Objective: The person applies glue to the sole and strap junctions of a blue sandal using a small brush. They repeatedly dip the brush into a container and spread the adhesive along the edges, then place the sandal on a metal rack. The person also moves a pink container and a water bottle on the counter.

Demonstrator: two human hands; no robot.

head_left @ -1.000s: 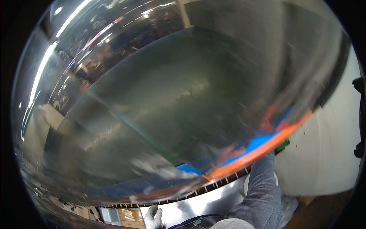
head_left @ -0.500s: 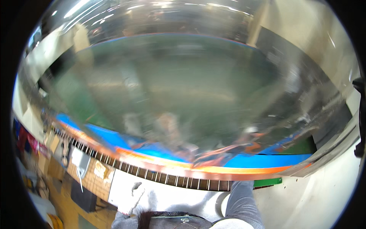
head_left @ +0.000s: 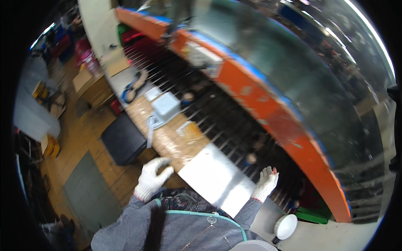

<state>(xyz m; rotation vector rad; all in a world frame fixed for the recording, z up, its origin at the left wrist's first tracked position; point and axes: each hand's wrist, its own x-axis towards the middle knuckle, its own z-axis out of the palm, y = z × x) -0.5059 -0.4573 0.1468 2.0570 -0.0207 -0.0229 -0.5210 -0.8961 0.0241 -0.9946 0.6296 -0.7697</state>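
Both my hands wear white knit gloves. My left hand [head_left: 152, 177] hangs with fingers apart beside the near edge of a wooden board [head_left: 169, 136], holding nothing. My right hand [head_left: 265, 182] is raised, fingers spread, over the slatted metal grate [head_left: 217, 113], just right of a shiny metal sheet [head_left: 211, 178] that lies on the board's near end. Neither hand touches anything that I can make out. A large orange and blue machine frame [head_left: 268, 104] curves across the grate's far side.
On the board lie a light grey box [head_left: 166, 104] with a cable and a small yellow packet [head_left: 189, 129]. A black block [head_left: 123, 141] stands on the wooden floor at left. A white bowl-shaped lamp or cup [head_left: 285, 226] sits low right. Cardboard boxes [head_left: 86, 79] stand far left.
The view has swung sharply from the big blurred metal surface down to the bench. The board, the grate and both gloved hands are now plainly in sight.
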